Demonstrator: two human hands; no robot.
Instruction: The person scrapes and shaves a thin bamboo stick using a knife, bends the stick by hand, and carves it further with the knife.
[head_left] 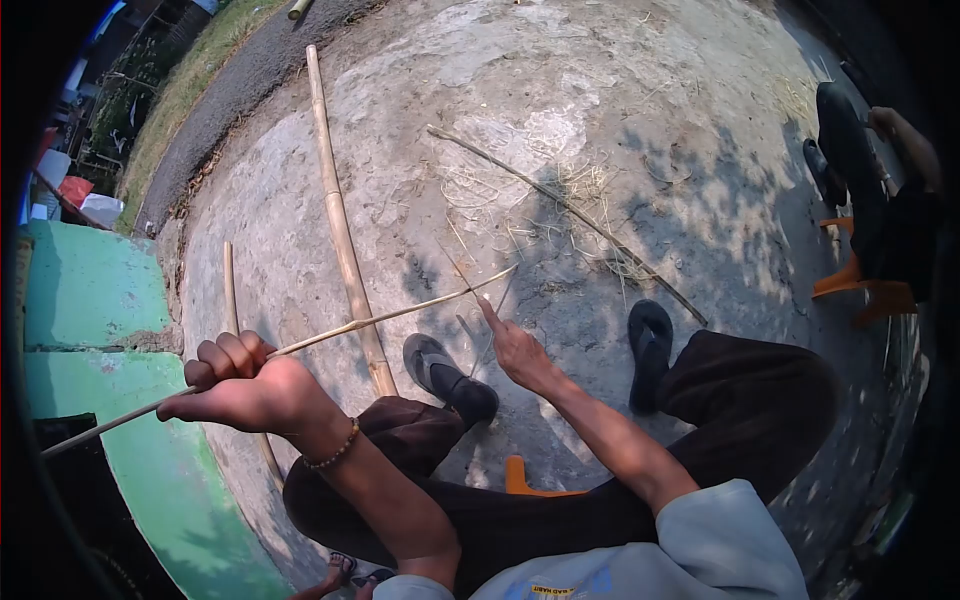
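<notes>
My left hand (245, 388) is closed around a long thin bamboo strip (390, 315), which runs from the lower left up to the right across the view. My right hand (522, 352) is near the strip's far end, its index finger stretched along a narrow, dark knife (460, 275). The knife's blade crosses the strip just ahead of the fingertip, while its handle is mostly hidden by the hand. A bead bracelet (338, 447) circles my left wrist.
A thick bamboo pole (340, 215) and a thinner pole (590, 222) lie on the concrete ground among pale shavings (575, 190). Left is a green low wall (95, 290). Another person's leg (855, 150) and an orange stool (865, 285) are at right.
</notes>
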